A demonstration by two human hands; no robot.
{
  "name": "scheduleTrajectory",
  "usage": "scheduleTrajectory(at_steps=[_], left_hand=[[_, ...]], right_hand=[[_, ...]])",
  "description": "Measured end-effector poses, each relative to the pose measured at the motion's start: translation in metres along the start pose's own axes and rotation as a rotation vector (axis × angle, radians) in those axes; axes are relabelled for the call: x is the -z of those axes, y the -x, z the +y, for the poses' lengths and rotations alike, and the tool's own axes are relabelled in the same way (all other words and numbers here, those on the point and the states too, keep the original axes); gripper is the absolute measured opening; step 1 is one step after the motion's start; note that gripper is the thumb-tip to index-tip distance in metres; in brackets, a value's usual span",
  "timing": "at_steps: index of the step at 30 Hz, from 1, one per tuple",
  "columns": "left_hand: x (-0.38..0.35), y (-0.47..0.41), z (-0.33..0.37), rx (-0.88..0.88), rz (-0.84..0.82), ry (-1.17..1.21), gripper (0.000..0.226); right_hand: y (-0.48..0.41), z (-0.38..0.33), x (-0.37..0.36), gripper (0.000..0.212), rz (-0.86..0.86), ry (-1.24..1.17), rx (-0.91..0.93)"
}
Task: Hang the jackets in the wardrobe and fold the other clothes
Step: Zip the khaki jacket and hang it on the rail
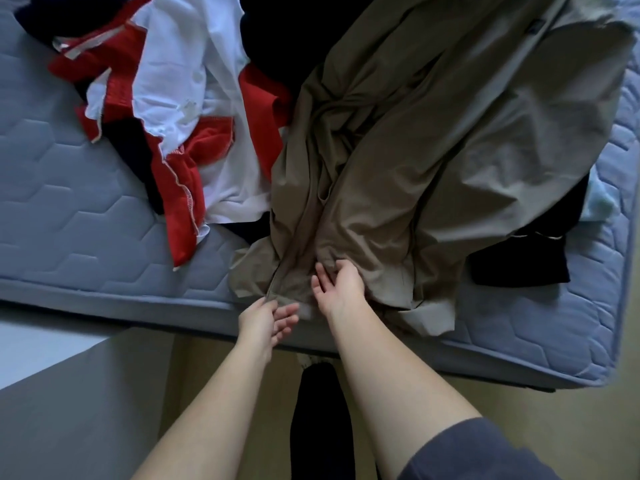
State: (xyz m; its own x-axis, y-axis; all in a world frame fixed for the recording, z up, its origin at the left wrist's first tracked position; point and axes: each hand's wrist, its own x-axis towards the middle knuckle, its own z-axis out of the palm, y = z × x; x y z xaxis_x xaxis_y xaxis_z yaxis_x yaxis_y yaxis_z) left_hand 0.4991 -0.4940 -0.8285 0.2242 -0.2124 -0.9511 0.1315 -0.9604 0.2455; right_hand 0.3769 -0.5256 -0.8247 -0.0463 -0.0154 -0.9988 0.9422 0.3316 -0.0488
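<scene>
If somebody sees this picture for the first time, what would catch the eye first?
The big tan jacket sprawled over the middle and right of the blue mattress, with both hands at its near hem: the left hand pinches the zip's end, the right hand touches the fabric. Next, the red and white clothes heaped at upper left.

2 bare forearms forward, left hand (266,318) in a pinch, right hand (341,289) loose
</scene>
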Motion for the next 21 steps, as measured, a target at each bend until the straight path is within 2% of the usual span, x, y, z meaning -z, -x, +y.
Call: scheduleTrajectory(at_steps=[2, 5, 6, 8, 10, 13, 15, 17, 21], left_hand=[[0.002, 0.009, 0.0, 0.013, -0.07, 0.228, 0.026], [-0.001, 0.03, -0.002, 0.064, -0.121, 0.443, 0.022], [-0.004, 0.035, -0.003, 0.068, -0.104, 0.446, 0.02], [-0.01, 0.044, -0.009, 0.109, -0.068, 0.393, 0.014], [-0.014, 0.057, -0.013, 0.244, -0.077, 0.306, 0.012], [-0.021, 0.078, -0.017, 0.426, -0.209, 0.178, 0.014], [-0.03, 0.09, -0.017, 0.47, -0.291, 0.153, 0.013], [-0.041, 0.101, -0.013, 0.442, -0.346, 0.15, 0.013], [-0.062, 0.122, -0.006, 0.189, -0.431, 0.276, 0.018]], right_hand=[[0.009, -0.005, 0.013, 0.019, -0.074, 0.024, 0.024], [0.029, -0.018, 0.037, 0.008, -0.136, 0.126, 0.046], [0.036, -0.023, 0.046, 0.004, -0.18, 0.162, 0.048], [0.051, -0.036, 0.062, 0.012, -0.291, 0.241, 0.042], [0.066, -0.05, 0.074, 0.019, -0.377, 0.364, 0.034], [0.084, -0.068, 0.086, 0.016, -0.398, 0.641, 0.08], [0.092, -0.078, 0.092, 0.015, -0.399, 0.704, 0.124], [0.099, -0.087, 0.096, 0.012, -0.417, 0.695, 0.159], [0.113, -0.103, 0.105, 0.015, -0.504, 0.677, 0.2]])
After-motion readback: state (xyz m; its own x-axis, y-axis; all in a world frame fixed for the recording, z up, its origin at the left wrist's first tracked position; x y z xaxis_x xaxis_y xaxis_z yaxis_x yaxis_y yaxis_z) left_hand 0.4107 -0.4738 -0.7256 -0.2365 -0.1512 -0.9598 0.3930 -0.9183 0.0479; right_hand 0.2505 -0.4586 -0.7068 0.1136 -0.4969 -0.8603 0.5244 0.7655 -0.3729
